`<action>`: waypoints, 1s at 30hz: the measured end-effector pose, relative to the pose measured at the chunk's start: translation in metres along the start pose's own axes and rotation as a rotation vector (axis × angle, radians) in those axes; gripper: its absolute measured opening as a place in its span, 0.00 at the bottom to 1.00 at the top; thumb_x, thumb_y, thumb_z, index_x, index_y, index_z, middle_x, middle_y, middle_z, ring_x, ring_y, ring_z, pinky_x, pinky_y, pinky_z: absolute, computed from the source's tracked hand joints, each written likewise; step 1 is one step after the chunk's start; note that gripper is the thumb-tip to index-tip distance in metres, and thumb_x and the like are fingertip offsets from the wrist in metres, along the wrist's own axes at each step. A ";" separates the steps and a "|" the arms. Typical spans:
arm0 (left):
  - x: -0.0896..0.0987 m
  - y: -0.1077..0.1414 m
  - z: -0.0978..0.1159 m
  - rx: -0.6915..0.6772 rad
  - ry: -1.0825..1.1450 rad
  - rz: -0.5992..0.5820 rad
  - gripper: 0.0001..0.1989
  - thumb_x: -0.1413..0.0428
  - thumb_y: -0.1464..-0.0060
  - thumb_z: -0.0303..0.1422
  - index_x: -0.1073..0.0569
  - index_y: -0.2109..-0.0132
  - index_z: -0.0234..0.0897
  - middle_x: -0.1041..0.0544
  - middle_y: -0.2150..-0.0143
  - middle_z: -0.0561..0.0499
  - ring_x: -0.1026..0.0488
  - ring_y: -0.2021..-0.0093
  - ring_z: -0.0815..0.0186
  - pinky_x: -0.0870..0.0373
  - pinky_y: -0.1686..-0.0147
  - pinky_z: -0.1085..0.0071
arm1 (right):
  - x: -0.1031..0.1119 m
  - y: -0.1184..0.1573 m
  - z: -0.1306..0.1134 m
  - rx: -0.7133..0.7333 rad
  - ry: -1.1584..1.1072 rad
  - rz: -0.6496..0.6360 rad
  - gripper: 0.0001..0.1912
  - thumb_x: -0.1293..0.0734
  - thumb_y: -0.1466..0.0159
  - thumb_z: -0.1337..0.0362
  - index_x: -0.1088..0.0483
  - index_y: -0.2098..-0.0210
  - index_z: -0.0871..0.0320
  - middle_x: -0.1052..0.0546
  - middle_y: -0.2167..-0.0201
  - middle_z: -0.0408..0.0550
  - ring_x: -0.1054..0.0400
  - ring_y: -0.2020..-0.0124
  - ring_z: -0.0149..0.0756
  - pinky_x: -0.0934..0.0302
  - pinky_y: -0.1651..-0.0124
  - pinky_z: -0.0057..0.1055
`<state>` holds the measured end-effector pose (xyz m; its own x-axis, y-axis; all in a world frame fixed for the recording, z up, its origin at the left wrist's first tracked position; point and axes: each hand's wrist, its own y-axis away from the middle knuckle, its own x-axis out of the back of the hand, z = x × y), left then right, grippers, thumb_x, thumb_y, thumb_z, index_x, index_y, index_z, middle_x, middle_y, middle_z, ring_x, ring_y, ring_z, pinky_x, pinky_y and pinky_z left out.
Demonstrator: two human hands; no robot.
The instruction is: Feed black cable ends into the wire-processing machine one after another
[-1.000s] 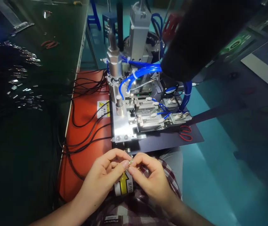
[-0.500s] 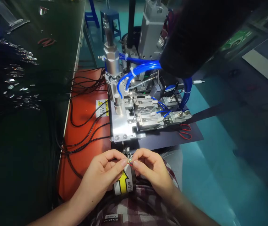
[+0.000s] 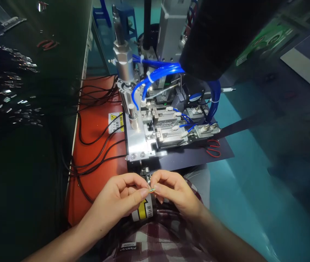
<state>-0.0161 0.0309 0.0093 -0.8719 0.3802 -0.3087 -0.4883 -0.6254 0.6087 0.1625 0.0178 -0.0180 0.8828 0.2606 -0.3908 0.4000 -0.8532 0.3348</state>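
Thin coloured wires (image 3: 151,190), green, yellow and red, span the small gap between my two hands. My left hand (image 3: 126,193) pinches them between thumb and forefinger. From the other side my right hand (image 3: 171,187) pinches the same wires, its fingers curled. The wire ends are hidden in my fingers. Just beyond my fingertips is a small dark fixture (image 3: 145,174) at the front of the machine. Beneath my hands sits a rounded part with a yellow arrow label (image 3: 142,211), partly covered by them.
A metal machine (image 3: 138,142) with pneumatic cylinders and blue hoses (image 3: 168,69) stands ahead on a dark plate (image 3: 193,160). Black cables (image 3: 97,143) cross the orange surface (image 3: 100,182) at left. Red-handled pliers or snips (image 3: 213,148) lie at the plate's right. A dark column (image 3: 212,40) hangs above.
The hands remain pinched close together, and the wires between them show a little more plainly. The machine appears shifted slightly left and up in view.
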 end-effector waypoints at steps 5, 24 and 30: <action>-0.003 -0.002 0.000 0.035 -0.053 0.002 0.10 0.40 0.50 0.38 0.28 0.68 0.34 0.45 0.84 0.62 0.53 0.83 0.78 0.58 0.83 0.79 | 0.007 -0.004 -0.003 -0.052 0.018 -0.078 0.13 0.32 0.42 0.56 0.34 0.75 0.59 0.39 0.82 0.37 0.50 0.80 0.25 0.57 0.77 0.26; -0.007 0.000 -0.005 -0.029 -0.066 0.135 0.12 0.45 0.45 0.39 0.31 0.69 0.34 0.48 0.84 0.62 0.54 0.82 0.76 0.59 0.83 0.78 | -0.024 0.013 0.007 0.063 0.293 0.287 0.06 0.34 0.42 0.65 0.32 0.75 0.59 0.33 0.79 0.40 0.42 0.77 0.28 0.44 0.73 0.25; -0.006 0.001 -0.005 -0.033 -0.068 0.110 0.12 0.45 0.45 0.39 0.31 0.68 0.34 0.47 0.83 0.62 0.53 0.82 0.76 0.58 0.82 0.78 | -0.014 0.012 0.002 0.103 0.224 0.273 0.05 0.35 0.40 0.64 0.31 0.70 0.59 0.32 0.77 0.40 0.42 0.77 0.28 0.44 0.73 0.26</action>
<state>-0.0116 0.0245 0.0086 -0.9160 0.3530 -0.1906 -0.3922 -0.6873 0.6114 0.1540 0.0032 -0.0103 0.9903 0.0997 -0.0973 0.1252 -0.9430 0.3084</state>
